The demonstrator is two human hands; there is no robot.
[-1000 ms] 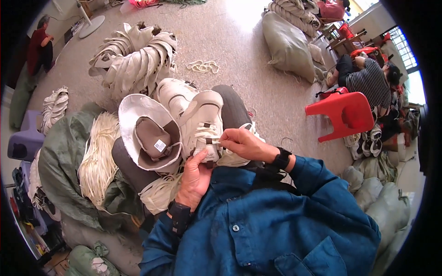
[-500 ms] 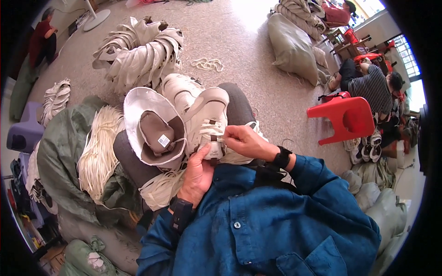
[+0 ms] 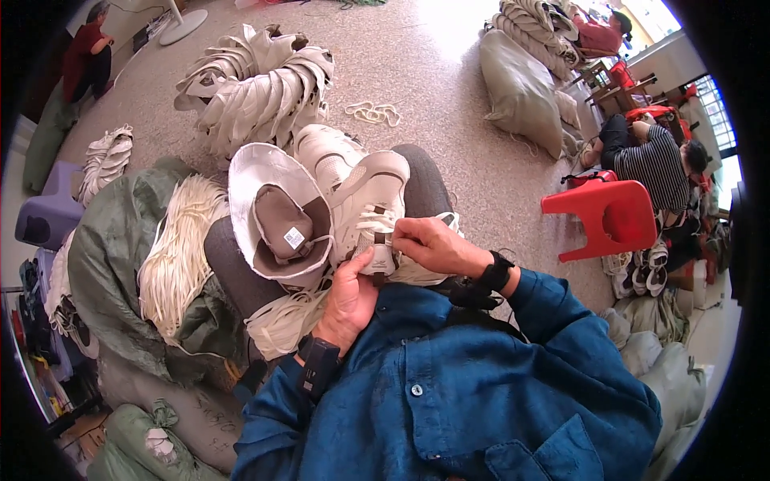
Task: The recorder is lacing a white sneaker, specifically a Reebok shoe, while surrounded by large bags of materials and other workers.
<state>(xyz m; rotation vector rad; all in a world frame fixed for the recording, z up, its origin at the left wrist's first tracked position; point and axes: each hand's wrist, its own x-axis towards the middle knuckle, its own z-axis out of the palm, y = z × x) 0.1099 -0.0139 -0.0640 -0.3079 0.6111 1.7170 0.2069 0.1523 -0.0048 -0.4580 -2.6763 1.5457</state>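
A cream shoe upper [image 3: 370, 186] lies over my lap, its tongue toward me and a pale shoelace [image 3: 377, 227] crossing part of its eyelet rows. My left hand [image 3: 347, 303] grips the tongue end, thumb on top and fingers underneath. At the right eyelet edge, my right hand [image 3: 439, 245] is closed in a pinch on the shoelace; its fingertips are partly hidden. Left of this upper, a white-rimmed piece with a brown lining [image 3: 281, 223] and a small white label stands opened upward. Another pale shoe upper [image 3: 321, 152] lies just beyond.
Loose laces [image 3: 178, 264] drape over a green sack [image 3: 112, 264] at left; more laces [image 3: 281, 325] lie on my lap. Stacked shoe uppers [image 3: 257, 100] stand on the floor ahead. At right are a red stool [image 3: 601, 215], a stuffed sack [image 3: 521, 92] and a seated person [image 3: 650, 164].
The whole view has shifted slightly, so the surroundings sit a little further right. My right fingers stay pinched beside the eyelets, and my left hand keeps its grip on the upper.
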